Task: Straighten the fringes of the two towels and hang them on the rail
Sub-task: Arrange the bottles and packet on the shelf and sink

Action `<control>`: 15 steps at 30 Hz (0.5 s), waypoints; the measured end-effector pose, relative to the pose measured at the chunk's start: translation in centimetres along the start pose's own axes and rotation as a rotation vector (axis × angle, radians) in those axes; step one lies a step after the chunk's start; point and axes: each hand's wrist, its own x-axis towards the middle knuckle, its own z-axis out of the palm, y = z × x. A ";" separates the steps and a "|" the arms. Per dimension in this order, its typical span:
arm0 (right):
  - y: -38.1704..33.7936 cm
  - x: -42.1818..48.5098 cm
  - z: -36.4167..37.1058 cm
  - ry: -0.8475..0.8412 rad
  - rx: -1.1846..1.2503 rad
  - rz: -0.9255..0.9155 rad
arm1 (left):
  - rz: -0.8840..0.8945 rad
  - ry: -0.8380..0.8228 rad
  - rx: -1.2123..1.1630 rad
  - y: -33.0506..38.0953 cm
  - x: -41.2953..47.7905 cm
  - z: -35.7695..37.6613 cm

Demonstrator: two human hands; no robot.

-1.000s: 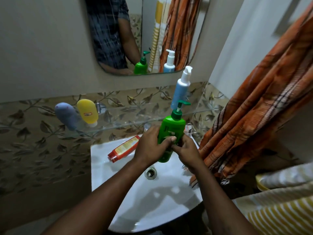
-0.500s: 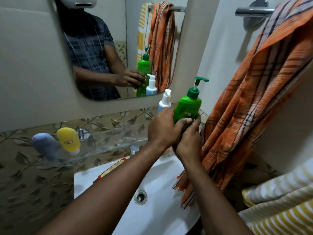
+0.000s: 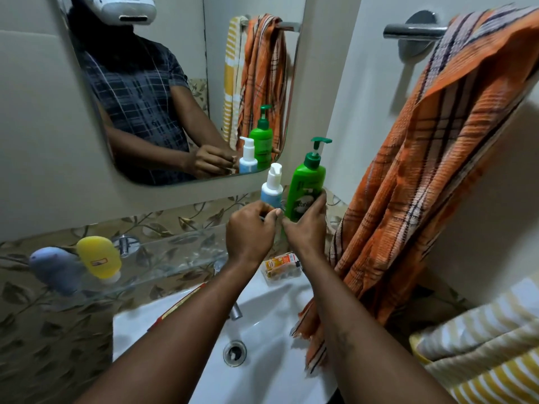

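An orange checked towel [image 3: 423, 176] hangs bunched over the metal rail [image 3: 414, 32] on the right wall, its fringed end dangling beside the sink. A yellow-and-white striped towel [image 3: 484, 357] lies at the bottom right. Neither hand touches a towel. My right hand [image 3: 306, 231] grips the lower part of a green pump bottle [image 3: 307, 182] standing at the right end of the glass shelf [image 3: 163, 258]. My left hand [image 3: 250, 231] is curled just left of it, in front of a blue-and-white pump bottle [image 3: 272, 188]. Its thumb tip is near the green bottle's base, and its fingertips are hidden.
A white sink [image 3: 262, 354] sits below my arms, with a red tube [image 3: 175, 307] on its rim and a small orange packet [image 3: 281, 265] behind the tap. A yellow bottle [image 3: 99, 259] and a grey one [image 3: 55, 269] lie on the shelf's left. The mirror [image 3: 180, 83] above reflects me.
Both hands carried the green bottle up from over the sink to the glass shelf beside the blue-and-white bottle. My left hand has slipped from the bottle's side to its left.
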 end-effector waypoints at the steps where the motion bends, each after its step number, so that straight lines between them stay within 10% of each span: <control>1: 0.0 0.1 0.2 0.001 0.005 -0.002 | -0.010 -0.002 0.006 -0.3 0.0 -0.1; 15: 1.7 2.0 1.4 0.002 0.021 0.013 | -0.077 -0.050 0.091 -3.1 0.5 -0.5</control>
